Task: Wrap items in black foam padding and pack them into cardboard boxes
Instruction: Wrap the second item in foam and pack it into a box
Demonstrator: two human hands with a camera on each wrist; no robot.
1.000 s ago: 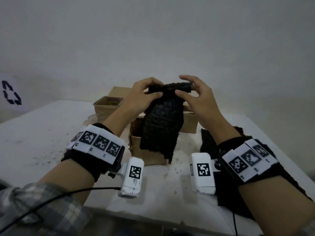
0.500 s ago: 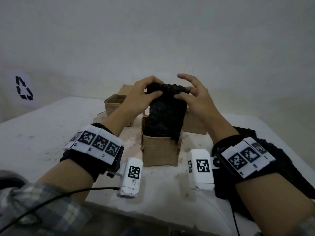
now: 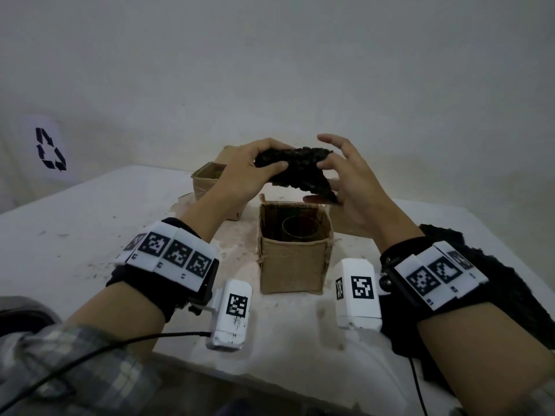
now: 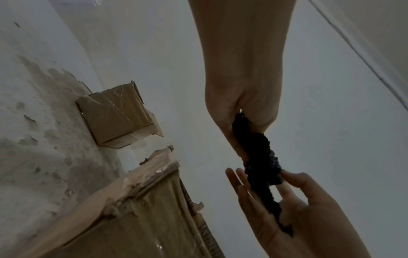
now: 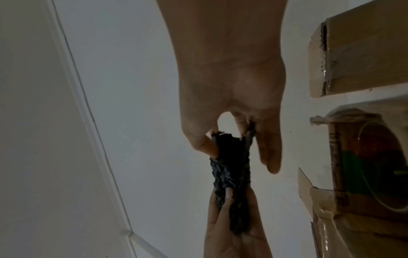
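Observation:
Both hands hold a bunched piece of black foam [image 3: 297, 166] just above an open cardboard box [image 3: 292, 267] at the table's middle. A clear glass [image 3: 300, 232] stands inside the box, bare. My left hand [image 3: 270, 157] grips the foam's left end, thumb in front. My right hand [image 3: 327, 172] pinches the right end with its upper fingers spread. In the left wrist view the left hand [image 4: 240, 125] clamps the foam [image 4: 260, 157], and the right hand [image 4: 284, 200] meets it. The right wrist view shows the right hand [image 5: 232, 132] on the foam [image 5: 232, 171] beside the box [image 5: 331, 197].
Two more cardboard boxes stand behind, one at back left [image 3: 207, 187] and one at back right [image 3: 345, 226]. A heap of black foam sheets [image 3: 495, 283] lies on the white table [image 3: 75, 229] under my right forearm. A wall rises close behind the table.
The foam sheet hung down into the box before. It now sits gathered in a bunch above the box, and the glass inside shows.

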